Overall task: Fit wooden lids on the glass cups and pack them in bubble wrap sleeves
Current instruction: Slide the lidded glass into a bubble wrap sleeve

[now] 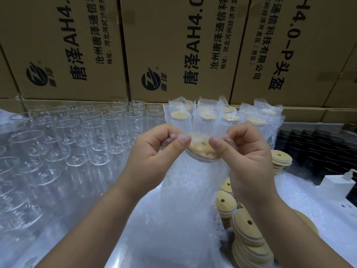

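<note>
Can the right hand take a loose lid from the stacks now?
Probably not yet: the right hand pinches the sleeve. The lid stacks lie uncovered right beside it, so once freed it likely could.

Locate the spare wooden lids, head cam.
Head view, right side: the loose wooden lids lie in stacks beside the right hand, just right of the bubble wrap sleeve.

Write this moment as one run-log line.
stage: sleeving | left hand: pinches sleeve top | right hand: pinches sleeve top | lid: inside sleeve | wrapped cups: behind
</note>
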